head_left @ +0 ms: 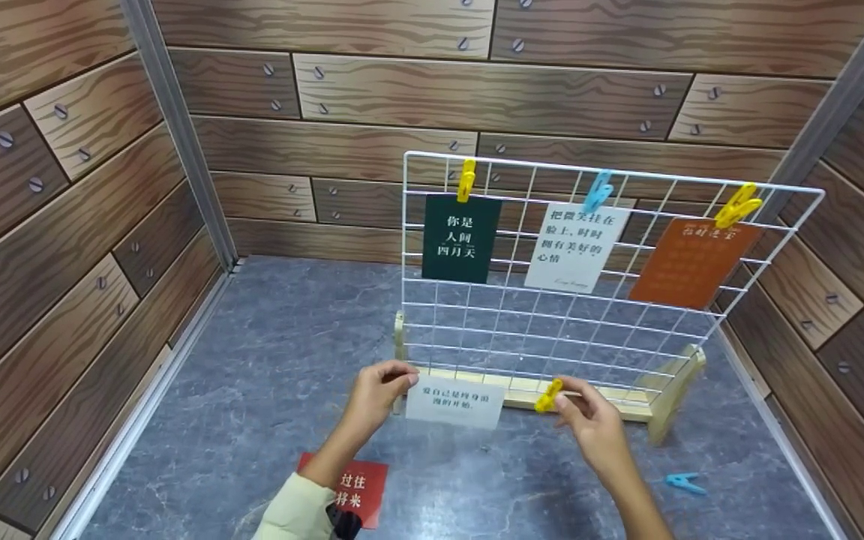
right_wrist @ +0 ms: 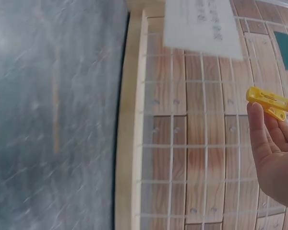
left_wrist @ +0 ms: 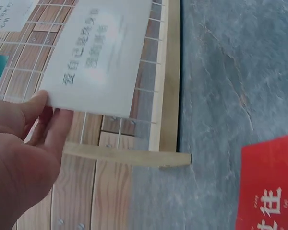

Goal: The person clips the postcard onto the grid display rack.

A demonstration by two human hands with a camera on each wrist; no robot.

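My left hand [head_left: 379, 394] pinches the upper left corner of a white card [head_left: 453, 405] with printed characters, held in front of the lower part of a white wire grid [head_left: 469, 315]. In the left wrist view the thumb and fingertips grip the card's [left_wrist: 96, 57] edge. To the right, my right hand [head_left: 593, 420] pinches a yellow clothespin [head_left: 549, 395] between thumb and fingers, apart from the card. Along the grid's upper part hang a dark green card [head_left: 462, 259], a white card [head_left: 571, 259] and an orange card [head_left: 691, 270], each under a clothespin.
The grid stands in a wooden base [head_left: 619, 405] on a grey marbled surface [head_left: 267, 352]. A red card [head_left: 368, 491] lies near the left forearm. A blue clothespin [head_left: 685, 483] lies at the front right. Wood-patterned walls [head_left: 372, 82] enclose the back and sides.
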